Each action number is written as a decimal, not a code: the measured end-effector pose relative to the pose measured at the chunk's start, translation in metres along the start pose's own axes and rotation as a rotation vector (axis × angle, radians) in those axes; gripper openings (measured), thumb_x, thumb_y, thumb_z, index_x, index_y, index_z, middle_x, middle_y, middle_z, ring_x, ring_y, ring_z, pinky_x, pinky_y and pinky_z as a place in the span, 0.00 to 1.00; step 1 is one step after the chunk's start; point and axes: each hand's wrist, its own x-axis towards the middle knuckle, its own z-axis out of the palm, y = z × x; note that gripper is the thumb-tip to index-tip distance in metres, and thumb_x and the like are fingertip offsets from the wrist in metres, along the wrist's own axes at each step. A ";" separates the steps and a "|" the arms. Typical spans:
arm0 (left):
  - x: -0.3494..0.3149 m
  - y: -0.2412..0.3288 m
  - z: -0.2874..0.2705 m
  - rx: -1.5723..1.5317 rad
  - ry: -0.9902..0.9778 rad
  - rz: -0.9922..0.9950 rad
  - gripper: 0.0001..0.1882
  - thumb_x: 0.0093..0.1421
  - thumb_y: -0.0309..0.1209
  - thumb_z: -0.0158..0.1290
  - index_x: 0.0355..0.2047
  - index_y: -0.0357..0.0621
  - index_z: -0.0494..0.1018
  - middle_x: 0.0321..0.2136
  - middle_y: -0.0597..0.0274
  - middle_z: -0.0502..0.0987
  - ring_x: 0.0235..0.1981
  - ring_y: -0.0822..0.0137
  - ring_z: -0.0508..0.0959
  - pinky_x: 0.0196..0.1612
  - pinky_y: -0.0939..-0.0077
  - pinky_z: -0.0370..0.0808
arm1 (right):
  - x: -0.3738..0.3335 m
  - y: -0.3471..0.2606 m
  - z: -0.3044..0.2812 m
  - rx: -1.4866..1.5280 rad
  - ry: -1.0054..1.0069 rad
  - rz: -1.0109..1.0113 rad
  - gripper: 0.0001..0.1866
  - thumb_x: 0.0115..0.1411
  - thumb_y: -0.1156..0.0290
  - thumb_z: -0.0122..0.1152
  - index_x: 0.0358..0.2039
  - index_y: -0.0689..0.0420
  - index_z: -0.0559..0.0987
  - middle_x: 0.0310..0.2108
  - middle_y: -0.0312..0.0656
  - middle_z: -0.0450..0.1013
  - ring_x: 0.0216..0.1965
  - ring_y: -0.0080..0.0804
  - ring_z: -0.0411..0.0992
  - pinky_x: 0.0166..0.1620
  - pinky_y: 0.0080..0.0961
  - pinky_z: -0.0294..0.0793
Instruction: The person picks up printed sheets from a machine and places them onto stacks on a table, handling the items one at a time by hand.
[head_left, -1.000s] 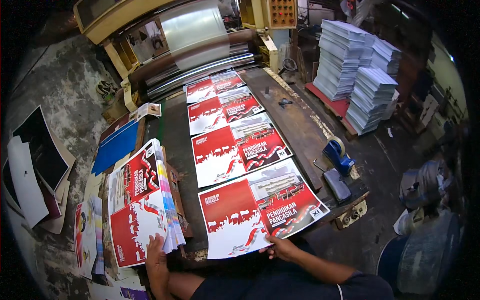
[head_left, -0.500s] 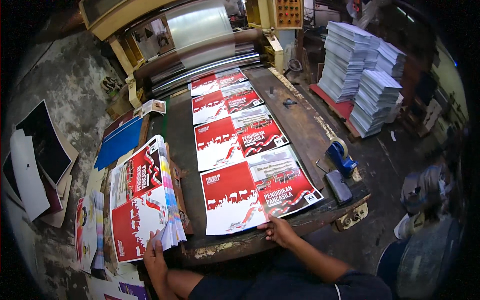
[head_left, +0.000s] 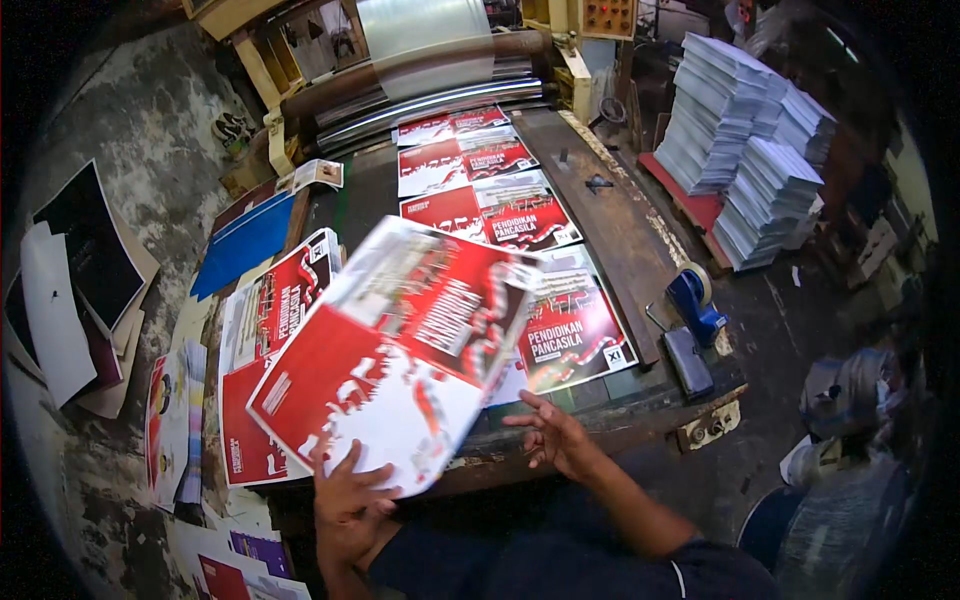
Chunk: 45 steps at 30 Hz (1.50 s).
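Observation:
My left hand [head_left: 345, 495] grips the near edge of a red and white printed cover sheet [head_left: 400, 345], lifted and tilted above the table's front and blurred by motion. My right hand [head_left: 552, 432] hovers open with fingers spread near the table's front edge, just right of the raised sheet and holding nothing. Behind the sheet a row of similar red and white sheets [head_left: 490, 205] lies on the machine table [head_left: 610, 235], running back to the rollers. A stack of the same covers [head_left: 265, 330] sits to the left, partly hidden by the lifted sheet.
A roller machine with clear film [head_left: 425, 45] stands at the back. Tall stacks of white paper [head_left: 745, 140] rest on a red pallet at right. A blue tape dispenser [head_left: 693, 300] sits at the table's right edge. Blue boards [head_left: 245, 240] and loose prints [head_left: 75, 290] lie left.
The nearest sheet, lying flat on the table earlier, now rises off it toward the left, held in my left hand. My right hand has come off it and opened.

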 end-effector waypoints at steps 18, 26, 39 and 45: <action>0.079 -0.057 0.069 0.168 0.286 -0.064 0.34 0.48 0.37 0.61 0.54 0.37 0.64 0.55 0.46 0.64 0.59 0.48 0.60 0.60 0.59 0.56 | 0.010 0.097 -0.109 -0.071 0.175 0.380 0.19 0.64 0.56 0.46 0.39 0.62 0.71 0.34 0.49 0.76 0.22 0.22 0.67 0.29 0.24 0.73; 0.199 -0.127 0.183 0.055 0.173 -0.437 0.38 0.53 0.54 0.54 0.52 0.33 0.64 0.50 0.39 0.67 0.54 0.48 0.66 0.56 0.59 0.61 | 0.012 0.118 -0.103 0.021 0.166 0.387 0.20 0.64 0.55 0.45 0.41 0.62 0.69 0.40 0.51 0.75 0.24 0.21 0.67 0.36 0.24 0.73; 0.265 -0.315 0.217 0.086 0.206 -0.624 0.45 0.48 0.60 0.53 0.53 0.31 0.64 0.50 0.37 0.68 0.53 0.47 0.67 0.56 0.60 0.62 | 0.069 0.118 -0.053 0.059 0.096 0.207 0.18 0.64 0.61 0.47 0.43 0.64 0.69 0.41 0.46 0.75 0.23 0.19 0.68 0.34 0.23 0.75; 0.216 -0.123 0.150 -0.107 0.250 -0.271 0.33 0.57 0.42 0.53 0.57 0.35 0.58 0.58 0.44 0.60 0.60 0.50 0.59 0.61 0.63 0.55 | 0.053 0.111 -0.051 0.047 0.252 0.070 0.14 0.63 0.65 0.47 0.46 0.59 0.68 0.42 0.44 0.74 0.23 0.16 0.66 0.33 0.21 0.76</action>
